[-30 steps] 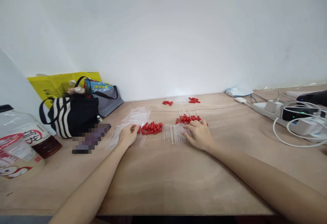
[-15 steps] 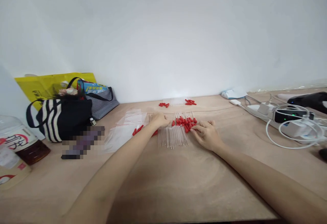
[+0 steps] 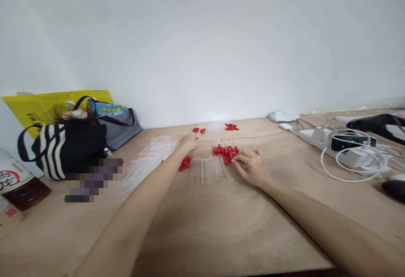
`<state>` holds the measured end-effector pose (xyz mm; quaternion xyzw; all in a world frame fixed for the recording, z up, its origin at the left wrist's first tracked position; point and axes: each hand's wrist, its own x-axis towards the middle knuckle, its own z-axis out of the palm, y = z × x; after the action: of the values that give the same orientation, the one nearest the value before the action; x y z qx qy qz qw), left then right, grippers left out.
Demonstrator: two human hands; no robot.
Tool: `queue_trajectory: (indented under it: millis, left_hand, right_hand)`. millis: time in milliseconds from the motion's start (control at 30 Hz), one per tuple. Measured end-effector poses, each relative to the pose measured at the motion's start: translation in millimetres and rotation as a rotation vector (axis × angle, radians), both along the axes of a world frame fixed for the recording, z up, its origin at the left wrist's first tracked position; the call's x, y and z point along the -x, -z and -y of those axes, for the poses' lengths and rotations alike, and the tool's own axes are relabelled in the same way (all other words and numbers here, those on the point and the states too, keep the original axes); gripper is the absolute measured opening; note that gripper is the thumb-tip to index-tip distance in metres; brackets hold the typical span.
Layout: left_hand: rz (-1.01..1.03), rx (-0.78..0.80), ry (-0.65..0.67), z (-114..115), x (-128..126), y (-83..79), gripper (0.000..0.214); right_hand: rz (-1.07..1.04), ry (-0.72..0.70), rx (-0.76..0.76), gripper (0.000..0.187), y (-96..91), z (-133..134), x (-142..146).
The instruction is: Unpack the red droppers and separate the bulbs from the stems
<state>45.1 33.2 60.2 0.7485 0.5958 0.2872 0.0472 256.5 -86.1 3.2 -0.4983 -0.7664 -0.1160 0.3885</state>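
Observation:
A row of clear thin glass tubes lies side by side on the table. Right behind it is a pile of red rubber dropper bulbs, with more glass tubes reaching out at its back. My left hand is closed, beyond the left end of the row, and a small red bulb shows at its fingertips. At the pile's right edge, my right hand has thumb and fingers pinched together against the bulbs; whether one is between them is hidden. Several loose red bulbs lie under my left wrist.
Clear zip bags lie on the left. By the wall are more tubes with red bulbs beside them. A black striped bag and a bottle stand far left; a power strip with white cables lies right.
My left hand has moved back and left, away from the tubes, uncovering red bulbs under the wrist. My right hand stays beside the pile. The whole view has shifted slightly.

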Motion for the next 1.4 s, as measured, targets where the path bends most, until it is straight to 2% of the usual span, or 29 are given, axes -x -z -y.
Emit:
queue_trajectory:
  millis: [100,133,167,267,367,533,700,800,1100,1400]
  left_hand:
    - [-0.02,-0.081,-0.003,32,27,-2.9,0.012]
    - [-0.031,-0.108,0.037,45,35,-0.3,0.011]
    - [-0.06,-0.149,0.136,59,41,3.9,0.011]
    - [-0.126,-0.241,0.33,94,55,21.8,0.011]
    - [-0.13,-0.329,0.437,111,60,37.4,0.011]
    - [-0.12,-0.419,0.496,112,57,46.1,0.009]
    - [-0.118,-0.487,0.47,110,56,45.6,0.013]
    - [-0.174,-0.523,0.464,110,57,44.2,0.023]
    - [-0.271,-0.489,0.553,116,57,38.3,0.022]
    - [-0.24,-0.475,0.565,117,56,39.6,0.021]
  right_hand:
    - [-0.005,-0.005,-0.008,0.022,2.2,-1,0]
    - [-0.02,-0.002,-0.018,0.022,2.7,-2,1]
    - [-0.038,0.004,-0.033,0.023,3.0,-2,1]
    - [-0.064,-0.013,-0.071,0.039,1.3,0,7]
    - [0.017,-0.106,-0.063,0.045,-2.1,2,19]
    - [0.152,-0.216,-0.067,0.023,-2.0,0,45]
    - [0.18,-0.22,-0.088,0.022,-0.4,-2,59]
    - [0.169,-0.217,-0.112,0.023,-1.7,2,59]
    - [0.184,-0.271,-0.152,0.023,-0.2,11,45]
    - [0.191,-0.27,-0.131,0.024,0.5,11,46]
